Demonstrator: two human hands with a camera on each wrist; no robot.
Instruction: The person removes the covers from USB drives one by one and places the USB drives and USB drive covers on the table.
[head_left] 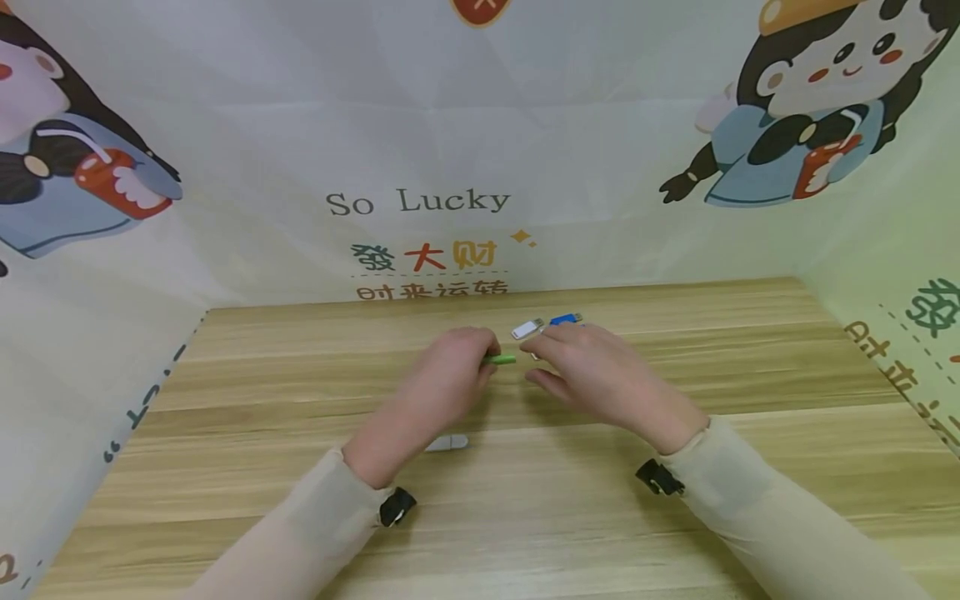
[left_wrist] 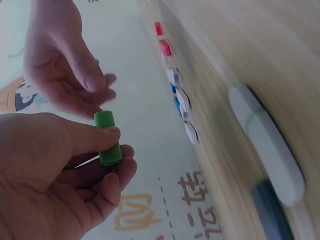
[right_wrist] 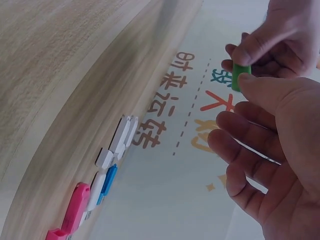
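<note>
Your left hand (head_left: 453,367) pinches the green stick (head_left: 505,360) between thumb and fingers, raised above the wooden table (head_left: 187,417). Your right hand (head_left: 596,367) faces it just beside — fingers parted, loosely bent. Farther off lie a white USB stick (head_left: 527,330) and a blue one (head_left: 565,319) — near your left wrist, a pale oblong piece (head_left: 450,442).

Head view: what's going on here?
The person's left hand pinches a small green stick above the wood-grain table. The right hand is close by, fingers relaxed, holding nothing. A white USB stick, a blue USB stick and a pink stick lie on the table; a pale stick lies nearer the person.
</note>
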